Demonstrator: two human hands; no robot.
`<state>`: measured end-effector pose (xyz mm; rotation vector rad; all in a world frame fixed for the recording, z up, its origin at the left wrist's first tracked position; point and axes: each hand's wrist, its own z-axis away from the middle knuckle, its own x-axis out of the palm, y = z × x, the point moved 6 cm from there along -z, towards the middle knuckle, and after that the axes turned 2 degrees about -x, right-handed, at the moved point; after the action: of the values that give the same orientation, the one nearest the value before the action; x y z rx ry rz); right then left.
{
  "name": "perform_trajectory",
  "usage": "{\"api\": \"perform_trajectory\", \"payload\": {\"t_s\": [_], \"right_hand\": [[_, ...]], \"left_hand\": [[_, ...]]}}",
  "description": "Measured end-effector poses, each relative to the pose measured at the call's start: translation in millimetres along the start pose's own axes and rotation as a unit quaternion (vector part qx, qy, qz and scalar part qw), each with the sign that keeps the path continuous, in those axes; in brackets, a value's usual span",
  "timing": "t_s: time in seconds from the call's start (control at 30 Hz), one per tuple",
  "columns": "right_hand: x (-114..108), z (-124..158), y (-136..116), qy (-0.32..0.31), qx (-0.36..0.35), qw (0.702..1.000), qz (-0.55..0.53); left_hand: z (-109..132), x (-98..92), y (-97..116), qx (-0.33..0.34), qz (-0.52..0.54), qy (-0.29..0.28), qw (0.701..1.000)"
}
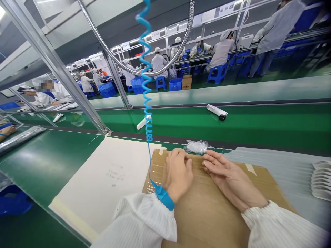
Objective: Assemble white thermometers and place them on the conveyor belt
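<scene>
- On the near bench, a brown cardboard sheet [207, 206] lies flat before the seated or standing person (can't tell which), tape strips [250, 168] at its far edge.
- Left hand [179, 172]: palm down over the cardboard, fingers bent loosely; can't tell whether anything is under them. Blue strap [164, 197] round the wrist.
- Right hand [230, 179]: half open, thumb side up, fingers nearly together, no object seen in its hold. Fingertips close by a crumpled clear plastic wrap [197, 146]; contact unclear.
- Left of the cardboard: white paper [103, 193], faint writing.
- Right: grey sheet [287, 172] bearing a row of white curved pieces [321, 182].
- Beyond the bench edge: green belt [178, 120], with white handheld things [217, 112] spaced well apart along it.
- Overhead: blue coiled cord [147, 82] running down to the strap; metal hose [157, 73] looping behind it.
- Far side: workers [158, 62] in white coats, blue stools [217, 73].
</scene>
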<state>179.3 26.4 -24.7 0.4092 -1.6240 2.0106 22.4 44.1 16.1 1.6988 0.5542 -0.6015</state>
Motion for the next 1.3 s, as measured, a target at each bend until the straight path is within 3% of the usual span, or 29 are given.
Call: {"api": "perform_trajectory", "payload": {"t_s": [0.13,0.43,0.77,1.3], "right_hand": [[-0.6,-1.0,0.7,0.006,0.000,1.000,-0.003],[-1.8,0.1,-1.1,0.019,0.019,1.000,0.002],[0.5,-1.9,-1.4,0.005,0.016,1.000,-0.004],[-0.5,-3.1,0.0,-0.011,0.022,1.000,0.003]], "left_hand": [[6.0,4.0,1.9,0.035,-0.020,-0.022,0.999],[-3.3,-7.2,-11.1,0.007,-0.022,0.033,0.999],[-5.3,-8.8,-13.7,0.030,-0.034,0.058,0.997],[-3.4,-8.9,-12.3,0.012,-0.027,0.037,0.999]]}}
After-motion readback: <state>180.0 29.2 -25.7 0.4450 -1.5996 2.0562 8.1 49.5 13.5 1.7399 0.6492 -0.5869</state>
